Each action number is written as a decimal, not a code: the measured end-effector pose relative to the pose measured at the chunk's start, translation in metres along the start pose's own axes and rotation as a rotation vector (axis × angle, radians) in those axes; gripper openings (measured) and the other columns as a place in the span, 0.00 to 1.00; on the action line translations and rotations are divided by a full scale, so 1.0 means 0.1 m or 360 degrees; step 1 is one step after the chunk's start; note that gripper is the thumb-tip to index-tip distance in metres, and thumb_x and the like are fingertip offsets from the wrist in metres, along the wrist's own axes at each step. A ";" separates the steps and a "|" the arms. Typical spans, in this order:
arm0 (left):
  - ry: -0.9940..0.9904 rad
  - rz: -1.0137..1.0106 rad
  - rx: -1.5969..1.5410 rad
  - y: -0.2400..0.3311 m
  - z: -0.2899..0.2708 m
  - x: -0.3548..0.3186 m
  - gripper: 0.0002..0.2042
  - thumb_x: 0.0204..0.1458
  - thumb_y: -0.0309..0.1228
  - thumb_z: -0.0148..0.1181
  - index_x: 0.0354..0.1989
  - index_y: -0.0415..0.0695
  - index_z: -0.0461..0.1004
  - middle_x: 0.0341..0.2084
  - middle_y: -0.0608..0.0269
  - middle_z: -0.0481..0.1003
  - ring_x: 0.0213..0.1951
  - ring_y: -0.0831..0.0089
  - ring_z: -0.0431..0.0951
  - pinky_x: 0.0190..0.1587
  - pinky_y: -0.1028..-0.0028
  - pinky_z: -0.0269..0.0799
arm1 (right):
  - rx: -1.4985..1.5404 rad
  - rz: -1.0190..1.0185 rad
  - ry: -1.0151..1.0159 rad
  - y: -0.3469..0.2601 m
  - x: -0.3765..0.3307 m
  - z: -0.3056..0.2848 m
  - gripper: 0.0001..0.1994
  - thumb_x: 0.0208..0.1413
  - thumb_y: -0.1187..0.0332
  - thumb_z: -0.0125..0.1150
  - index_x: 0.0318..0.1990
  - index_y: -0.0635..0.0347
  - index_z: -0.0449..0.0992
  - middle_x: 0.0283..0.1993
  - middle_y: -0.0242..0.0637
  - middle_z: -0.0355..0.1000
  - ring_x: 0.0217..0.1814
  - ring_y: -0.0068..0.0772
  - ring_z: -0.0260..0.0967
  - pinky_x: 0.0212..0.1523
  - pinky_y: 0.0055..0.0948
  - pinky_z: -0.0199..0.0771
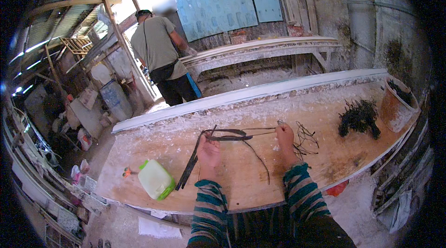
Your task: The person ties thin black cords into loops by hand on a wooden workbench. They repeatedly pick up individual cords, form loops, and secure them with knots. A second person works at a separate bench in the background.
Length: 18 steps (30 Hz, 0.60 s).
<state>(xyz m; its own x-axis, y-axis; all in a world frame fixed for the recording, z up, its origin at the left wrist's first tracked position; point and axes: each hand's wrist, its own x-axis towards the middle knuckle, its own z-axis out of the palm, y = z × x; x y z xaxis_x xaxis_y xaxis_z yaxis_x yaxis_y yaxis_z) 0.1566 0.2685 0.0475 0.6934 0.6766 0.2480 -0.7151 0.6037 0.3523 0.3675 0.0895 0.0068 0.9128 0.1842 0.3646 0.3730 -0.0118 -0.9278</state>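
Note:
Long flat black strips (188,168) hang over my left hand (209,151), which is closed around them, palm partly turned up. Drawn toward the right, a thin black strand (263,132) runs from those strips to my right hand (284,135), whose fingers are pinched on its end. Below it, another loose strand (261,159) curves down over the wooden tabletop (246,192). Just beside my right hand lies a loose tangle of thin black strands (306,140). What the strips are made of I cannot make out.
On the table's left stand a pale green-edged plastic container (155,179) and orange-handled scissors (129,171). To the right are a dark bundle of strands (358,118) and a dusty bucket (398,107). A white ledge (251,94) borders the far side; beyond it, a person (158,48) faces away.

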 end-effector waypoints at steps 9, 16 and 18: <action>0.0158 0.0359 -0.0160 0.17 0.03 0.07 0.06 0.53 0.32 0.50 0.34 0.45 0.71 0.33 0.66 0.74 0.31 0.74 0.73 0.37 0.72 0.69 | 0.0756 0.0454 0.0299 -0.07 0.18 -0.06 0.06 0.46 0.68 0.49 0.21 0.57 0.66 0.17 0.28 0.61 0.16 0.18 0.56 0.17 0.18 0.61; 0.0058 0.0275 -0.0203 0.34 -0.22 0.13 0.06 0.53 0.32 0.50 0.31 0.45 0.71 0.30 0.65 0.75 0.30 0.72 0.74 0.35 0.72 0.71 | 0.0893 0.0582 0.0084 -0.06 0.19 -0.08 0.07 0.46 0.66 0.50 0.23 0.59 0.66 0.17 0.31 0.61 0.16 0.24 0.57 0.19 0.22 0.59; 0.0128 0.0192 -0.0148 0.29 -0.18 0.13 0.06 0.52 0.32 0.51 0.31 0.45 0.71 0.28 0.65 0.75 0.27 0.72 0.74 0.31 0.73 0.71 | 0.0918 0.0589 -0.0132 -0.07 0.15 -0.03 0.07 0.45 0.65 0.51 0.24 0.58 0.67 0.17 0.31 0.61 0.16 0.24 0.58 0.19 0.22 0.60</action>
<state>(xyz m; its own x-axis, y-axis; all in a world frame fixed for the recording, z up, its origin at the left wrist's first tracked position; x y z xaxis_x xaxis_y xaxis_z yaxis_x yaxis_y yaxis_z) 0.1434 0.3019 0.0449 0.5951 0.7760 0.2090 -0.8006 0.5497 0.2385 0.3793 0.0893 0.0189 0.9386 0.3437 0.0296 -0.1300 0.4319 -0.8925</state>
